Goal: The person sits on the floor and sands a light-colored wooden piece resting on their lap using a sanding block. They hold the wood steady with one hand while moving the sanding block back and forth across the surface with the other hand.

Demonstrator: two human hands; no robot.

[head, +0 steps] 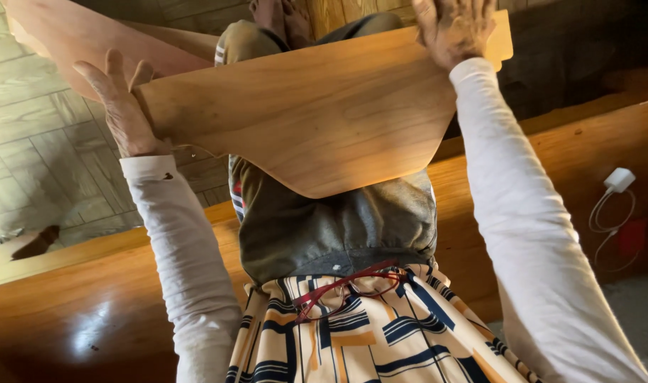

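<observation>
Head camera looked straight down the person's own front. Between the two hands a curved wooden panel was held up over the lap, its broad pale-brown face turned toward the camera and its rounded lower edge hanging just above the grey-green trousers. The left hand lay against the panel's left end with the fingers spread and stretched upward, the palm pressed to the edge rather than wrapped around it. The right hand gripped the panel's upper right edge, its fingers curled over the top; the fingertips went behind the wood, so how tightly they closed could not be told. Both arms wore long white sleeves. Below the hands, nearer the body, red-framed glasses hung on a patterned shirt of cream, navy and orange. Behind the left hand another wooden sheet leaned over the parquet floor. Under the right forearm ran a polished wooden bench, and beyond the right elbow a white charger with its cable lay.
</observation>
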